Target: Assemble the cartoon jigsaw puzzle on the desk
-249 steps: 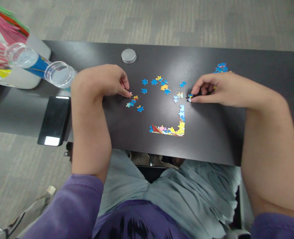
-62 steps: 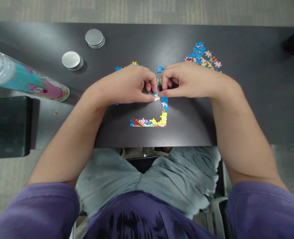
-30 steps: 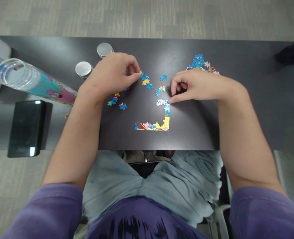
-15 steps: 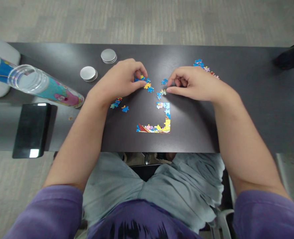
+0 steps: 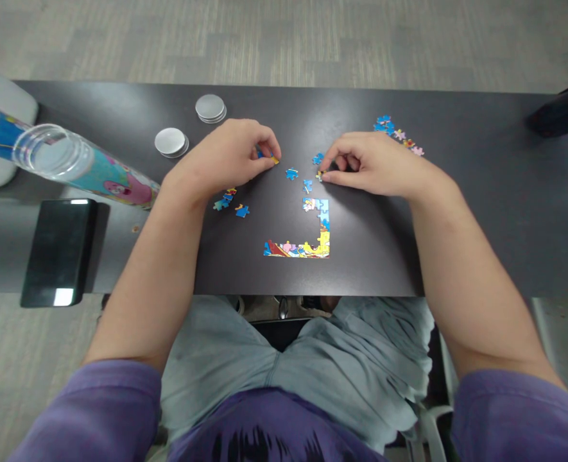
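Observation:
My left hand is closed over the table, thumb and fingers around a yellow jigsaw piece; blue shows behind it, partly hidden by the fingers. On the right, my right hand pinches a pale, yellowish jigsaw piece at the fingertips. Between the hands lie a loose blue piece and another blue piece. A third blue piece sits by the right fingers. Nearer me is a joined puzzle section, shaped like a corner with a bottom row and a right side.
Loose pieces lie beside my left forearm, and more pieces beyond my right hand. White discs are stacked at the left, near a clear patterned tube and a black phone-like device. A dark object stands far right.
My left hand has drawn the yellow piece slightly left, away from the blue piece, which now lies alone. The pale piece has shifted slightly right into my right fingertips.

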A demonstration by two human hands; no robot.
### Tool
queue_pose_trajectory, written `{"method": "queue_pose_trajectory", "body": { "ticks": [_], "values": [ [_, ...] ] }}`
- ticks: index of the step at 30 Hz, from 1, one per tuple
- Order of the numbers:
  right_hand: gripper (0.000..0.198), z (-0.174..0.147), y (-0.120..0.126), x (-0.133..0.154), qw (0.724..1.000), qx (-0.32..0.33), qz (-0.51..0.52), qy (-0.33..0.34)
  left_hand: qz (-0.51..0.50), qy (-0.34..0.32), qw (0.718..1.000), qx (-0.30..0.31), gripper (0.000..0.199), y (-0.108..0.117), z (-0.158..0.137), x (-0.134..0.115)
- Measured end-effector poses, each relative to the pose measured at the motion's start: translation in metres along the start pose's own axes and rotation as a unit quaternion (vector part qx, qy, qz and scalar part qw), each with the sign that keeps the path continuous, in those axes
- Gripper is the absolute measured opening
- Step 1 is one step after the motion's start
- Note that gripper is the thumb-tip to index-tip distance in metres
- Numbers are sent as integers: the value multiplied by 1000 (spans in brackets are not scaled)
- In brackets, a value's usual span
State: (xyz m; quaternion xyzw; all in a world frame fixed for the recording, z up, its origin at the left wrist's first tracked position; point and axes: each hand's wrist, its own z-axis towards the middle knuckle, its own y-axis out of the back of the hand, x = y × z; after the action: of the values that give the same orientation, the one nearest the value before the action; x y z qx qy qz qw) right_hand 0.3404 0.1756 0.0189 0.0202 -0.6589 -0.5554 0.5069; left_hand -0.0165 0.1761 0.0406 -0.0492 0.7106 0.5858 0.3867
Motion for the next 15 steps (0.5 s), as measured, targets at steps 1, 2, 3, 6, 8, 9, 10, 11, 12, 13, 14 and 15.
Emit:
{"method": "queue_pose_trajectory", "body": {
  "ticks": [1, 2, 3, 6, 8, 9, 10, 11, 12, 13, 14, 15],
  "values": [
    [30, 0, 2, 0, 1000, 1, 1, -2, -3, -2, 1000, 1, 15, 1, 0, 1],
    [30, 0, 3, 1, 1000, 1, 2, -3, -7, -3, 1000, 1, 15, 2, -1, 1],
    [30, -1, 5, 2, 1000, 1, 3, -6, -12, -4, 1000, 2, 15, 2, -1, 2],
    [30, -1, 8, 4, 1000, 2, 5, -14, -28, -2, 1000, 6, 13, 2, -2, 1],
    [31, -1, 9, 4, 1000, 1, 4, -17, -34, -1, 999, 9, 12, 2, -3, -1],
    [31, -1, 9, 3, 1000, 0, 3, -16, -34, -2, 999, 11, 12, 2, -3, -2],
    [32, -1, 8, 2, 1000, -2, 3, -15, -32, -5, 999, 15, 13, 1, -3, -3],
    [33, -1, 7, 2, 1000, -3, 3, -13, -28, -10, 999, 19, 14, 1, -3, -5],
    [34, -1, 6, 1, 1000, -3, 3, -10, -24, -15, 999, 23, 16, 1, -3, -6],
    [34, -1, 6, 0, 1000, -2, 3, -6, -19, -20, 999, 26, 17, 0, -4, -8],
    [34, -1, 5, -1, 1000, 1, 3, -3, -15, -25, 999, 28, 18, 0, -4, -9],
    [34, -1, 4, -1, 1000, 4, 2, -2, -12, -28, 999, 28, 19, 0, -4, -10]
  ]
}}
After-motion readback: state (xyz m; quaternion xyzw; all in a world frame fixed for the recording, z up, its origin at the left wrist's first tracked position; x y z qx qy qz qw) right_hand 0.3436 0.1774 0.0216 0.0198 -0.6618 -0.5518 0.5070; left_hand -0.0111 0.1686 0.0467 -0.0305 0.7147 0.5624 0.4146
